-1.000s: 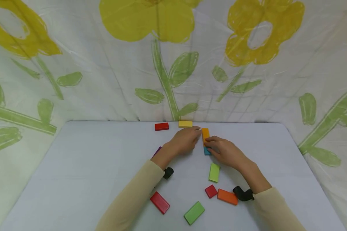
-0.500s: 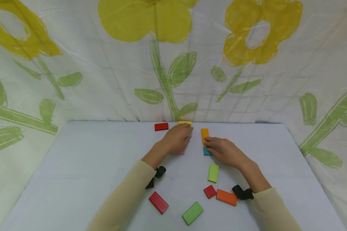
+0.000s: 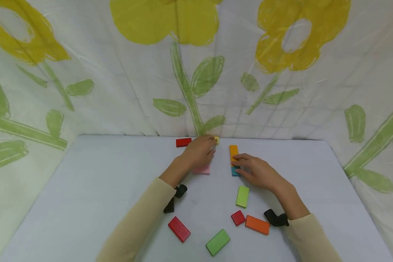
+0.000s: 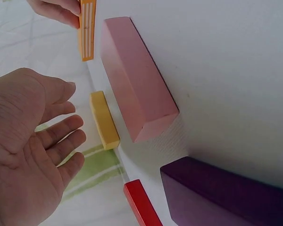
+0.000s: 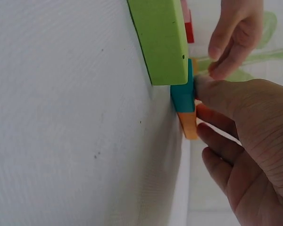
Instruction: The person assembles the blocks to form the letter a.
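Note:
In the head view my left hand (image 3: 199,151) hovers over a pink block (image 3: 201,170), its fingers loosely bent and holding nothing. The left wrist view shows those fingers spread apart, with the yellow block (image 4: 104,120) beyond the tips. My right hand (image 3: 258,173) rests its fingertips on the orange-yellow block (image 3: 234,151), its thumb at the teal block (image 3: 235,171). These two lie end to end in line. From the right wrist, the thumb touches the teal block (image 5: 183,99) and the relaxed fingers lie along the orange-yellow one (image 5: 187,125).
A red block (image 3: 183,142) lies at the far edge. Nearer are a light green block (image 3: 242,197), a small red block (image 3: 238,218), an orange block (image 3: 257,225), a green block (image 3: 218,242) and a red block (image 3: 179,229). A purple block (image 4: 217,193) is close to my left wrist.
My left hand has moved left, away from the orange-yellow block, and now sits above the pink block, partly covering the yellow one. My right hand has stayed at its two blocks.

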### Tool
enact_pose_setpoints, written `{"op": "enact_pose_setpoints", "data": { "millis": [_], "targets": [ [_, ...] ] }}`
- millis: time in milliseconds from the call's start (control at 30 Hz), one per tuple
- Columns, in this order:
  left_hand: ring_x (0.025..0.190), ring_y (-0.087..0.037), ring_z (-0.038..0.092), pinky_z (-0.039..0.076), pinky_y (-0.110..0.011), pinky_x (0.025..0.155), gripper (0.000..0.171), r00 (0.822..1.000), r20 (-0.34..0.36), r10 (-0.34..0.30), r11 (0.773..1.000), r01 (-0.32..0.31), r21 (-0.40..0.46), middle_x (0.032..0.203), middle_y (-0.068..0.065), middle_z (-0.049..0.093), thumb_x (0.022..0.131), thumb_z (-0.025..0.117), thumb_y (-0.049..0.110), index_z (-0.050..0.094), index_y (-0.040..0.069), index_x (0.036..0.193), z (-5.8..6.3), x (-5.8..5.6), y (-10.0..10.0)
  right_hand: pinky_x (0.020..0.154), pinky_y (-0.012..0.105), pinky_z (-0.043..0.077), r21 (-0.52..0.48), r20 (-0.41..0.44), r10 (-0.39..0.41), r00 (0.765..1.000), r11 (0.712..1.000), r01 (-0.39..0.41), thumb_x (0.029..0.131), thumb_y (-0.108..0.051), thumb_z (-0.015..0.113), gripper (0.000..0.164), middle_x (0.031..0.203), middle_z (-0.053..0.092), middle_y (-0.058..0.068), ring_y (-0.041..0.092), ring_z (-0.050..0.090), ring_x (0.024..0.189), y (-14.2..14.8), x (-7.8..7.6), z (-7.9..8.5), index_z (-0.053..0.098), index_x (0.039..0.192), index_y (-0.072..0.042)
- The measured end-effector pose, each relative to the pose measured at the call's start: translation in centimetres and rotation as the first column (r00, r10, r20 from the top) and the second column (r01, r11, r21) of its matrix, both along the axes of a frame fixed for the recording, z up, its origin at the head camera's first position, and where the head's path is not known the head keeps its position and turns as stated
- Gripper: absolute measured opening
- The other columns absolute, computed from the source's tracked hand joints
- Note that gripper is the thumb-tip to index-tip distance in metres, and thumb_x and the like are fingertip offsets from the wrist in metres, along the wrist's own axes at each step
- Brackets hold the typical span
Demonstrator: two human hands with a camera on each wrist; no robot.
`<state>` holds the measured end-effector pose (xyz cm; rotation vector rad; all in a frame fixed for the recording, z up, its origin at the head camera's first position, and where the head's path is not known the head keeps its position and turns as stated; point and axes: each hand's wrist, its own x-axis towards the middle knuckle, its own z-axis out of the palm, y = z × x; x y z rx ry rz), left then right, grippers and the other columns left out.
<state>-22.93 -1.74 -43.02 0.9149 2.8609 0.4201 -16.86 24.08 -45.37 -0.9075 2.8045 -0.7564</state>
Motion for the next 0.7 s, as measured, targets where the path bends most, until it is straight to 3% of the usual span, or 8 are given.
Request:
{"op": "enact_pose_setpoints", "data": {
  "millis": [200,533,700],
  "targets": [
    [0.147,-0.031,0.054,0.043,-0.044,0.126,0.045,1.000,-0.003,-0.016,1.000,0.016,0.009,0.155,-0.014,0.058,0.107,0.061,0.019,0.059,0.003,0.149,-0.29,-0.62,0.39,0.117,0.057,0.048,-0.007,0.026,0.007,1.000,1.000,-0.007,0.101,-0.012,0.071,0.036,0.153,0.061,0.015,0.039,0.056,0.145,0.17,-0.06,-0.14,0.071,0.137,-0.004],
    [0.143,-0.033,0.058,0.044,-0.044,0.125,0.045,0.998,-0.009,-0.054,0.998,0.054,0.018,0.152,-0.017,0.060,0.107,0.062,0.017,0.059,-0.001,0.148,-0.19,-1.06,0.36,0.116,0.058,0.049,-0.006,0.005,0.017,1.000,1.000,-0.017,0.100,-0.010,0.071,0.036,0.150,0.064,0.015,0.039,0.059,0.142,0.03,-0.06,-0.15,0.071,0.135,-0.001],
    [0.140,-0.030,0.059,0.048,-0.042,0.121,0.044,1.000,0.003,0.005,1.000,-0.005,-0.011,0.151,-0.015,0.060,0.107,0.060,0.018,0.059,0.001,0.148,-0.25,-1.04,0.19,0.117,0.057,0.048,0.004,0.006,0.013,1.000,1.000,-0.013,0.101,-0.013,0.071,0.038,0.151,0.064,0.013,0.037,0.058,0.143,0.13,-0.10,0.08,0.070,0.137,-0.002]
  ]
}}
